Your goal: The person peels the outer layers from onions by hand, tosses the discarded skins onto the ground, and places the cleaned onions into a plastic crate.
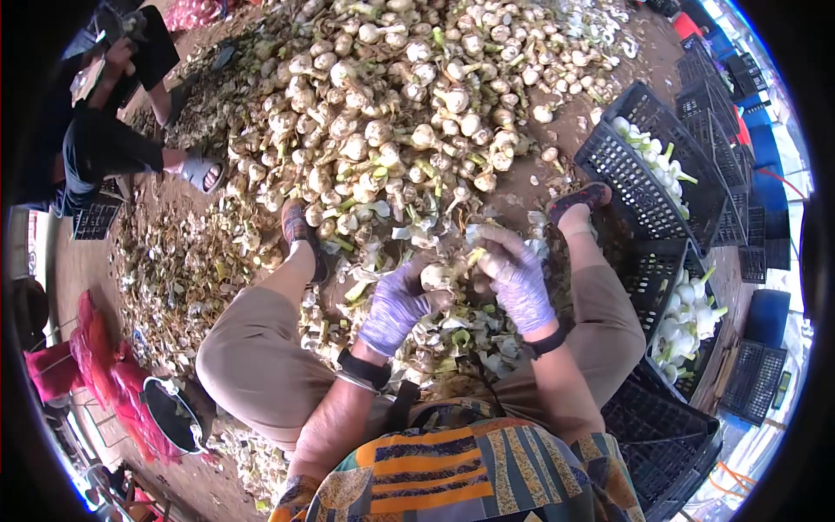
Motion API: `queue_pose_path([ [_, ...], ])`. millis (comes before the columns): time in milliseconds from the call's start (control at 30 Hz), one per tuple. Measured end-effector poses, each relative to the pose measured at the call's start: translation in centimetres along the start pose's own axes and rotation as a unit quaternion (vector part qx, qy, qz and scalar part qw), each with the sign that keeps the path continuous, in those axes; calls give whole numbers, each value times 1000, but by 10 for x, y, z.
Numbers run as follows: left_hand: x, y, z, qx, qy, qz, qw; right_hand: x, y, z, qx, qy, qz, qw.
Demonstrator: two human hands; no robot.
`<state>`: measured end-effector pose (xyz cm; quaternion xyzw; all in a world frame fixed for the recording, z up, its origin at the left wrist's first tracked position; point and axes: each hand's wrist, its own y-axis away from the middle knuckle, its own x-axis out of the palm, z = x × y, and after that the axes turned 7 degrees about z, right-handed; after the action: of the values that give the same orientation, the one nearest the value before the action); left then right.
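Note:
In a purple-and-white glove, my left hand (400,304) is closed around a pale garlic bulb (437,277), thumb and fingers on either side of it. My right hand (515,277), gloved the same way, is just to the right with its fingers curled together at the bulb's yellow-green stem (476,256). Both hands are between my knees, above a litter of peeled skins and leaves (444,335). Beyond them spreads a large heap of unpeeled garlic (374,130) with dirty outer skins and cut stems.
Black crates (639,209) stand along my right side; two hold clean white garlic (683,326). An empty-looking black crate (661,431) is by my right hip. A co-worker's sandalled foot (207,172) rests at upper left. Red mesh sacks (109,374) and a bucket (170,413) are at left.

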<state>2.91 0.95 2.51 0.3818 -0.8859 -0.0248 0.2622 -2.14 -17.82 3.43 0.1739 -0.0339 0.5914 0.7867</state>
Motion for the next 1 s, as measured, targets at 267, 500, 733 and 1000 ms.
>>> queue_pose_path([
  [267, 26, 6, -9, 170, -511, -61, 840, 35, 18, -10, 99, -241, -31, 965],
  [500, 16, 9, 10, 181, -691, -20, 699, 40, 16, 5, 148, -254, -43, 955],
  [733, 17, 5, 3, 162, -541, -40, 825, 30, 18, 2, 177, -232, -38, 956],
  [1000, 10, 7, -6, -70, 266, 18, 961, 14, 25, -2, -75, 113, 83, 987],
])
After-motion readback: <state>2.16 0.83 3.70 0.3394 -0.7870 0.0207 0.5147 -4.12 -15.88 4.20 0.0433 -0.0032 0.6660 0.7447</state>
